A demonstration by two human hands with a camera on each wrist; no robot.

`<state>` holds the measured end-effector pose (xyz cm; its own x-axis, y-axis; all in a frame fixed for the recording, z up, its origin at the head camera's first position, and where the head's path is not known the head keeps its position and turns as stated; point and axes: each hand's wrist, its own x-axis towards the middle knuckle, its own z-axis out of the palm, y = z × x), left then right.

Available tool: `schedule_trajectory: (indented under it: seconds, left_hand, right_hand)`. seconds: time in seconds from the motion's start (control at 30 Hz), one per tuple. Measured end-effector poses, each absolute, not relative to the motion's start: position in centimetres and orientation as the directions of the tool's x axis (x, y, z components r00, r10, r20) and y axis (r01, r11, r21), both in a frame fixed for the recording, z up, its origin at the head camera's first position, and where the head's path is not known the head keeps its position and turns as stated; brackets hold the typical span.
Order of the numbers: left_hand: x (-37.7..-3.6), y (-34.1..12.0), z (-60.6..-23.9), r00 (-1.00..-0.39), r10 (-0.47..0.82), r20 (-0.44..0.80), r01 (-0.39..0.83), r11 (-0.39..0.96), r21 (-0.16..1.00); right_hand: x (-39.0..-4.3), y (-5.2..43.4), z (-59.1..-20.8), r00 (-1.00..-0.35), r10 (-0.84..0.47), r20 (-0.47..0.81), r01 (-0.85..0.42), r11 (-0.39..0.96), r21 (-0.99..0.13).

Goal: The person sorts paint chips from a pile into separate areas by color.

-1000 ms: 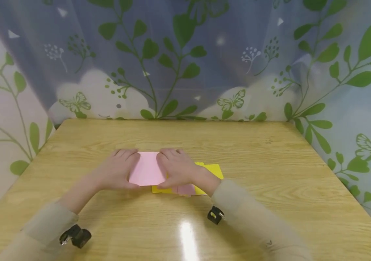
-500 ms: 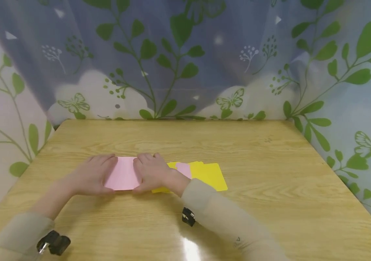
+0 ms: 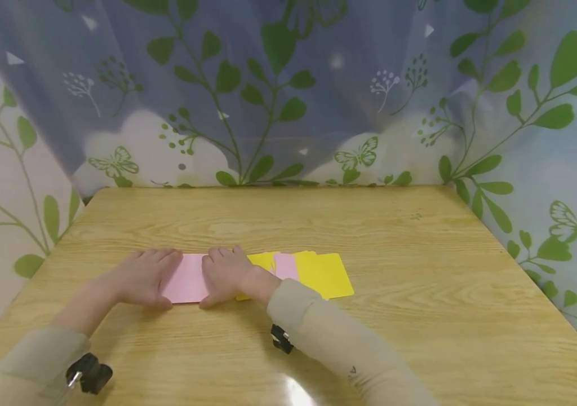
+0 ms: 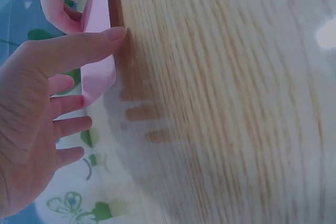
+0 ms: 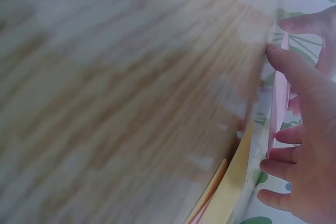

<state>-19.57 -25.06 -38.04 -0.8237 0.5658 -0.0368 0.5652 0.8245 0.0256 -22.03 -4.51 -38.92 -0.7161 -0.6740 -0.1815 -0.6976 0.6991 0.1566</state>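
Note:
A pink card (image 3: 185, 280) lies between my two hands, close over the table. My left hand (image 3: 142, 277) grips its left end, thumb at the near edge and fingers at the far edge. At the right end my right hand (image 3: 229, 276) holds it the same way. The left wrist view shows the card slightly bent, with the left thumb (image 4: 89, 51) across its near side. In the right wrist view the right thumb (image 5: 294, 69) and fingertips meet the card's edges. Just right of the right hand, yellow cards (image 3: 326, 275) lie overlapping, partly hidden by the right wrist.
Another pink card (image 3: 286, 266) lies among the yellow ones. The wooden table (image 3: 420, 316) reaches back to a leaf-patterned curtain (image 3: 248, 113), which also hangs at both sides. Black wrist devices (image 3: 89, 373) sit at both sleeves.
Both hands have moved left with the pink card, then lowered it slightly toward the table. The yellow cards and the second pink card have come more into view.

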Motion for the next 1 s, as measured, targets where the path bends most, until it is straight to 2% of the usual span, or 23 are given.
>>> schedule_trajectory:
  seconds: [0.57,0.77,1.0]
  left_hand:
    - [-20.1,-24.0,-38.5,-0.829,0.553,-0.088,0.55,0.833,0.058]
    - [-20.1,-23.6,-38.7,-0.834,0.552,-0.031,0.55,0.834,0.044]
    - [-20.6,-21.6,-38.1,-0.837,0.545,0.046,0.544,0.838,-0.032]
  right_hand:
    - [-22.5,-3.1,-39.3,-0.715,-0.655,-0.243,-0.691,0.715,0.106]
    - [-22.6,-1.3,-38.2,-0.706,-0.68,-0.197,-0.7,0.712,0.048]
    - [-23.0,2.4,-37.6,-0.704,-0.7,-0.118,-0.71,0.696,0.108]
